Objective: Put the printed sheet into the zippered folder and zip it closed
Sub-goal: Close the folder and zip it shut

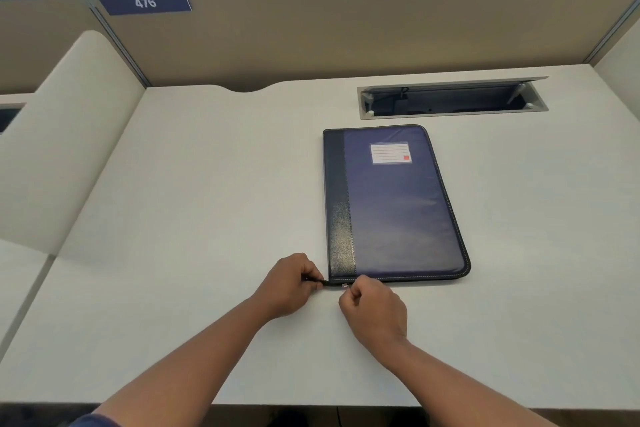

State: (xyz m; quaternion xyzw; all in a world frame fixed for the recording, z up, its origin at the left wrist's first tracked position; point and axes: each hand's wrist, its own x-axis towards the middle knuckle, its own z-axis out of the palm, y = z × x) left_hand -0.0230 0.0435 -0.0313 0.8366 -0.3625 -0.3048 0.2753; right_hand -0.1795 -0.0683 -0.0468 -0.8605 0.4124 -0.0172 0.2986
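A dark blue zippered folder (394,204) lies flat and closed on the white desk (207,218), with a black spine strip on its left and a white label near its far end. My left hand (291,282) pinches the black zipper tail that sticks out at the folder's near left corner. My right hand (375,310) is closed at the near edge beside that corner, fingertips on the small metal zipper pull (344,285). No printed sheet is in view.
An open cable tray (450,100) is set into the desk behind the folder. A tan partition (346,28) with a "476" sign (144,3) runs along the back. A low cream divider (62,135) stands at the left.
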